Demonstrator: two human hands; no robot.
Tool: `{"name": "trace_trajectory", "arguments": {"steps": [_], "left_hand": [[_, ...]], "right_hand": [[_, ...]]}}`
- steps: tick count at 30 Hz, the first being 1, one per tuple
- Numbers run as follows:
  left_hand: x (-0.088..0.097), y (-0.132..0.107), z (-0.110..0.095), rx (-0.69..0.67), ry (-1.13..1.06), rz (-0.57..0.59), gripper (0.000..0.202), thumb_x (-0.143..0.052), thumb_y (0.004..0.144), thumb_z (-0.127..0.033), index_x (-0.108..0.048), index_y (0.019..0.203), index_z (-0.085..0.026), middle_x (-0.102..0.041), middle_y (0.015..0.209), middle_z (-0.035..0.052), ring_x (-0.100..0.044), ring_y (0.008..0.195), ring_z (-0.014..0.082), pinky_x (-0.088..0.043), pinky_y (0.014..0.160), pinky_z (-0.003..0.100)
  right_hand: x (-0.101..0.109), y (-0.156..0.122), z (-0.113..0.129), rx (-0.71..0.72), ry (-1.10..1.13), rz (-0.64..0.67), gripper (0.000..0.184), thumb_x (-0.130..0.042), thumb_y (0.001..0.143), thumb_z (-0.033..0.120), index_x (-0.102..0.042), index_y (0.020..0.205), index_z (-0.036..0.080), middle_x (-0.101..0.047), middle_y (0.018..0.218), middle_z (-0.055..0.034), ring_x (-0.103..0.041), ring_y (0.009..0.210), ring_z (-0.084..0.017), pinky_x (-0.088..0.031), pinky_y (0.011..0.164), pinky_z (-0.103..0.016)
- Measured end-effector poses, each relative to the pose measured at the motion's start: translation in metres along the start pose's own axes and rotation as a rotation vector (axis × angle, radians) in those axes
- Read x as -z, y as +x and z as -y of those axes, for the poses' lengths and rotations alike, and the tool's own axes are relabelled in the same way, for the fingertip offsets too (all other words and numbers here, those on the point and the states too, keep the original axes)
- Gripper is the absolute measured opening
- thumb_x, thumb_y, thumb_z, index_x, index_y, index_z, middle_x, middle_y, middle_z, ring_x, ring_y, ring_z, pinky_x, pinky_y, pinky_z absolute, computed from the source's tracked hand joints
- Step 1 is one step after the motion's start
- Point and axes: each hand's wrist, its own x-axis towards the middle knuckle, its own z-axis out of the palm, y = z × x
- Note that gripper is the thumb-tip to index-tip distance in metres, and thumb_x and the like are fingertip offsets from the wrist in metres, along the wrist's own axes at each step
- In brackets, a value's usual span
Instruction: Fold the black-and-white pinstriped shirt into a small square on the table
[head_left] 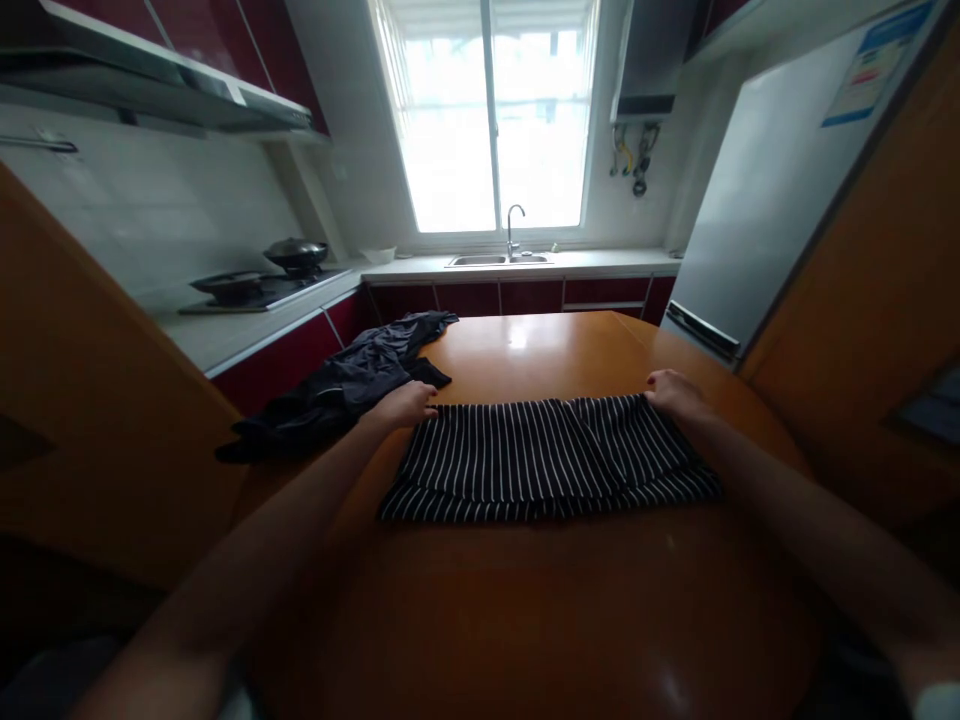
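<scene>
A black garment with thin white stripes (547,460) lies folded into a wide band on the round wooden table (540,610). My left hand (405,403) pinches its far left corner, fingers closed on the cloth. My right hand (675,392) grips the far right corner the same way. Both arms reach out over the table from the near side.
A heap of dark grey clothing (352,380) lies on the table's far left edge, just beyond my left hand. Behind are a counter with a sink (499,259), a stove with pans (262,280), a bright window and a grey fridge (757,210) at right.
</scene>
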Motion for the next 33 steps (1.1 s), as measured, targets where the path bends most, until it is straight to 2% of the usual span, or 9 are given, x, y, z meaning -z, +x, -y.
{"name": "trace_trajectory", "arguments": {"steps": [3, 6, 9, 12, 16, 23, 29, 31, 33], "left_hand": [[-0.007, -0.001, -0.018, -0.078, 0.207, -0.096, 0.044, -0.069, 0.085, -0.033, -0.070, 0.127, -0.020, -0.068, 0.126, 0.0115, -0.066, 0.115, 0.0275, -0.047, 0.102, 0.032], [-0.022, -0.007, -0.023, -0.054, 0.295, -0.097, 0.040, -0.062, 0.091, -0.034, -0.070, 0.128, -0.019, -0.068, 0.124, 0.0116, -0.067, 0.112, 0.0270, -0.050, 0.099, 0.032], [-0.036, -0.020, -0.008, 0.033, 0.300, -0.139, 0.034, -0.060, 0.091, -0.032, -0.074, 0.119, -0.019, -0.070, 0.115, 0.0122, -0.069, 0.106, 0.0272, -0.051, 0.095, 0.032], [-0.044, -0.033, 0.014, 0.078, 0.186, -0.200, 0.029, -0.058, 0.092, -0.033, -0.078, 0.105, -0.017, -0.073, 0.106, 0.0118, -0.071, 0.098, 0.0257, -0.052, 0.090, 0.031], [-0.045, -0.039, 0.024, 0.133, 0.013, -0.242, 0.023, -0.060, 0.089, -0.034, -0.077, 0.090, -0.018, -0.077, 0.094, 0.0090, -0.072, 0.090, 0.0251, -0.052, 0.082, 0.031], [-0.044, -0.033, 0.022, 0.098, 0.031, -0.350, 0.023, -0.056, 0.089, -0.034, -0.073, 0.086, -0.019, -0.076, 0.093, 0.0093, -0.071, 0.089, 0.0266, -0.052, 0.084, 0.034], [-0.044, -0.037, 0.026, 0.135, 0.032, -0.257, 0.021, -0.056, 0.090, -0.032, -0.072, 0.088, -0.019, -0.076, 0.096, 0.0098, -0.070, 0.092, 0.0266, -0.052, 0.086, 0.033], [-0.042, -0.040, 0.021, 0.156, 0.059, -0.232, 0.018, -0.057, 0.089, -0.029, -0.072, 0.088, -0.019, -0.074, 0.096, 0.0096, -0.069, 0.093, 0.0260, -0.052, 0.087, 0.033], [-0.038, -0.044, 0.010, 0.121, 0.099, -0.273, 0.017, -0.059, 0.088, -0.028, -0.073, 0.092, -0.019, -0.071, 0.100, 0.0104, -0.067, 0.098, 0.0266, -0.052, 0.091, 0.034]], "right_hand": [[-0.005, -0.001, 0.007, 0.060, -0.072, -0.009, 0.033, -0.065, 0.090, 0.033, -0.073, 0.118, 0.017, -0.068, 0.125, -0.0166, -0.063, 0.115, -0.030, -0.050, 0.095, -0.038], [-0.012, -0.007, 0.012, 0.042, -0.083, 0.044, 0.030, -0.063, 0.093, 0.036, -0.075, 0.112, 0.017, -0.072, 0.118, -0.0149, -0.066, 0.110, -0.028, -0.052, 0.092, -0.036], [-0.018, -0.014, 0.004, -0.060, -0.084, 0.056, 0.027, -0.062, 0.093, 0.036, -0.077, 0.105, 0.017, -0.073, 0.113, -0.0159, -0.069, 0.105, -0.029, -0.053, 0.087, -0.036], [-0.020, -0.017, -0.011, -0.120, -0.059, 0.061, 0.027, -0.063, 0.092, 0.039, -0.078, 0.102, 0.017, -0.075, 0.106, -0.0160, -0.071, 0.099, -0.029, -0.053, 0.082, -0.036], [-0.020, -0.018, -0.023, -0.135, -0.019, 0.068, 0.023, -0.069, 0.089, 0.038, -0.079, 0.091, 0.018, -0.077, 0.097, -0.0141, -0.071, 0.093, -0.028, -0.052, 0.080, -0.033], [-0.013, -0.024, -0.018, -0.173, -0.001, 0.011, 0.019, -0.064, 0.093, 0.032, -0.077, 0.093, 0.019, -0.077, 0.101, -0.0137, -0.071, 0.094, -0.027, -0.051, 0.079, -0.032], [-0.013, -0.027, -0.018, -0.186, -0.030, 0.012, 0.022, -0.059, 0.096, 0.032, -0.076, 0.098, 0.018, -0.075, 0.104, -0.0165, -0.070, 0.097, -0.029, -0.050, 0.079, -0.034], [-0.014, -0.028, -0.016, -0.185, -0.054, 0.043, 0.021, -0.059, 0.096, 0.030, -0.075, 0.099, 0.017, -0.075, 0.106, -0.0168, -0.070, 0.099, -0.029, -0.050, 0.079, -0.035], [-0.012, -0.029, -0.014, -0.158, -0.059, 0.043, 0.021, -0.058, 0.097, 0.029, -0.075, 0.098, 0.016, -0.074, 0.106, -0.0167, -0.069, 0.098, -0.029, -0.050, 0.080, -0.035]]}}
